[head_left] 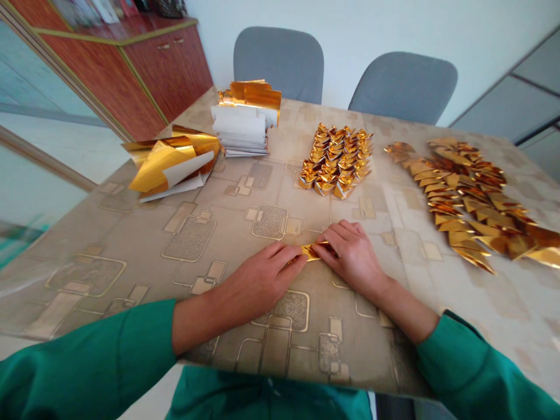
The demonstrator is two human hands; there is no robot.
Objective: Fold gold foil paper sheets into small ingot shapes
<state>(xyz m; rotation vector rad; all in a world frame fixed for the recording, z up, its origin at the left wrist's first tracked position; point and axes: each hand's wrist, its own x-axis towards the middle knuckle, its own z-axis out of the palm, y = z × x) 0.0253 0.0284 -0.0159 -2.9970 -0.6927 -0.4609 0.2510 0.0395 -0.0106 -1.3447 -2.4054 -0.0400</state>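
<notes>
The left hand (273, 274) and right hand (350, 254) pinch opposite ends of a small, folded gold-foil paper strip (310, 252), seemingly to steady it, low over or on the patterned beige tabletop (236, 224). Beyond, flat folded gold-foil pieces (464, 198) overlap at right, likely to save room; loose gold-and-white sheets (175, 163) lie left; puffed gold-foil pieces (336, 160) nest in rows, probably for compactness; farthest, a white-and-gold paper stack (240, 128).
</notes>
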